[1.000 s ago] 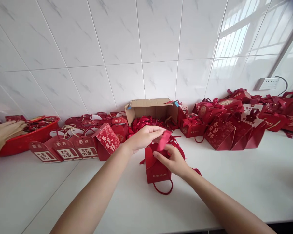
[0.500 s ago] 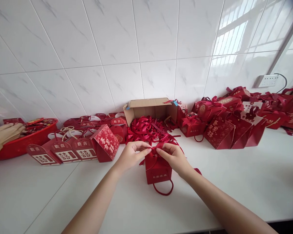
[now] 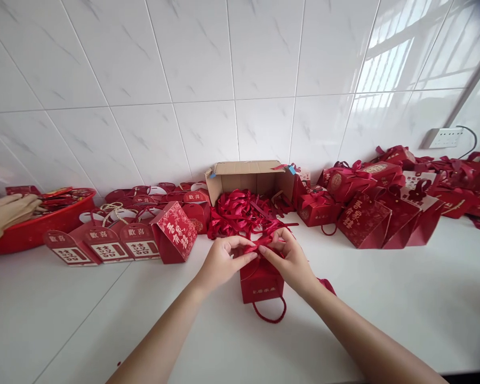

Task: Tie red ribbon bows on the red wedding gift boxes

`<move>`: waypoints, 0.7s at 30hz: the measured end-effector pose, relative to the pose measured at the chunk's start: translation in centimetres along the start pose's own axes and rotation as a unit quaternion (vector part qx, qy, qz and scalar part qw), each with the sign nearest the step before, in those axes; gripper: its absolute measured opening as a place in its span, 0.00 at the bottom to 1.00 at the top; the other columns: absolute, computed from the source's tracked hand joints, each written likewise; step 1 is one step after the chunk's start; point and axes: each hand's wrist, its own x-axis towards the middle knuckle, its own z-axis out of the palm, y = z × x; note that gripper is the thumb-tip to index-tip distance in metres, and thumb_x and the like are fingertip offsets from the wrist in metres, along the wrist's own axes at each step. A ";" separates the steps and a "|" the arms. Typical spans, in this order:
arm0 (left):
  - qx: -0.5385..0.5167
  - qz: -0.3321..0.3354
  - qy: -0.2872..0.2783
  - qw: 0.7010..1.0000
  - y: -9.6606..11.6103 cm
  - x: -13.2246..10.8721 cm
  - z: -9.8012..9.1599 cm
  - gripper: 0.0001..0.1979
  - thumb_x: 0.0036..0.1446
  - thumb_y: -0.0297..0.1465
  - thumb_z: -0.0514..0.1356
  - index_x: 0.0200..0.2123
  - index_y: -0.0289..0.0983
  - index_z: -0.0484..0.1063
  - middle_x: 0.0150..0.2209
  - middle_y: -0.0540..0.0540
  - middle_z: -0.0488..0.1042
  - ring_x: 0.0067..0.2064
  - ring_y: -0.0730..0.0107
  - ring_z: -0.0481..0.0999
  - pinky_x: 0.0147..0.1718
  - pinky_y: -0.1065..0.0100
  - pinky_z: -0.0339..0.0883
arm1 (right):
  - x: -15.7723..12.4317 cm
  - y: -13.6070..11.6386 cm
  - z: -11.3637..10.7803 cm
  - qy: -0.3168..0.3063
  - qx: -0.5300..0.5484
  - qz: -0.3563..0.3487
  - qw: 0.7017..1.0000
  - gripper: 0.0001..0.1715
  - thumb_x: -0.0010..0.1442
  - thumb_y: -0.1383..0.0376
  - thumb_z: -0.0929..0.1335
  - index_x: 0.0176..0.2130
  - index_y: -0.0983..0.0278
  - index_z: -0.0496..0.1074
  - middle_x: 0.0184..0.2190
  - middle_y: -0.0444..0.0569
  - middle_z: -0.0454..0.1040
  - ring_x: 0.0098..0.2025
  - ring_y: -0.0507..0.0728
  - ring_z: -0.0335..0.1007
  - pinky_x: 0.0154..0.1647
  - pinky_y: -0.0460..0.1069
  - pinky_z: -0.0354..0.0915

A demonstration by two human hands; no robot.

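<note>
Red ribbon (image 3: 265,240) sits pinched by left hand (image 3: 221,262) and right hand (image 3: 293,262).

White table (image 3: 224,341) bore red spread

A red basin (image 3: 44,229) stood at left beside labelled red boxes (image 3: 112,248); at the back, red ribbons (image 3: 240,210) lay heaped at an open carton's (image 3: 248,168) mouth; one cord-handled box (image 3: 263,285) sat in front, and other red boxes (image 3: 366,221) clustered at right

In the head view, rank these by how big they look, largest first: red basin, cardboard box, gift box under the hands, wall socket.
1. Red basin and cardboard box: too close to rank, both partly covered.
2. Gift box, partly covered too.
3. Wall socket.
</note>
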 end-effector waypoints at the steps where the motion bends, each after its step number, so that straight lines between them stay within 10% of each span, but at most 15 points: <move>1: -0.007 0.004 0.002 1.000 -0.1 0.0 0.1 0.10 0.50 0.35 0.64 0.34 0.36 0.76 0.34 0.46 0.78 0.37 0.66 0.74 0.38 0.67 0.68 | 0.0 0.0 0.1 0.002 -0.017 -0.009 1.000 0.16 0.58 0.56 0.68 0.35 0.59 0.56 0.22 0.38 0.67 0.22 0.49 0.59 0.22 0.44 0.54; 10: -0.008 0.013 0.028 0.999 -0.1 -0.2 1.0 0.09 0.53 0.35 0.62 0.34 0.36 0.75 0.35 0.46 0.78 0.37 0.66 0.75 0.36 0.68 0.68 | -0.5 0.1 0.2 0.083 -0.197 -0.069 0.974 0.11 0.58 0.58 0.66 0.40 0.58 0.63 0.26 0.43 0.75 0.27 0.54 0.68 0.31 0.49 0.63; 21: -0.048 0.027 0.035 0.998 -0.2 -0.2 1.3 0.05 0.52 0.31 0.62 0.32 0.36 0.71 0.31 0.49 0.74 0.34 0.70 0.73 0.35 0.70 0.68 | -0.4 -0.2 -0.3 0.024 -0.247 -0.094 0.964 0.10 0.57 0.57 0.68 0.37 0.59 0.74 0.35 0.49 0.76 0.38 0.59 0.71 0.40 0.54 0.66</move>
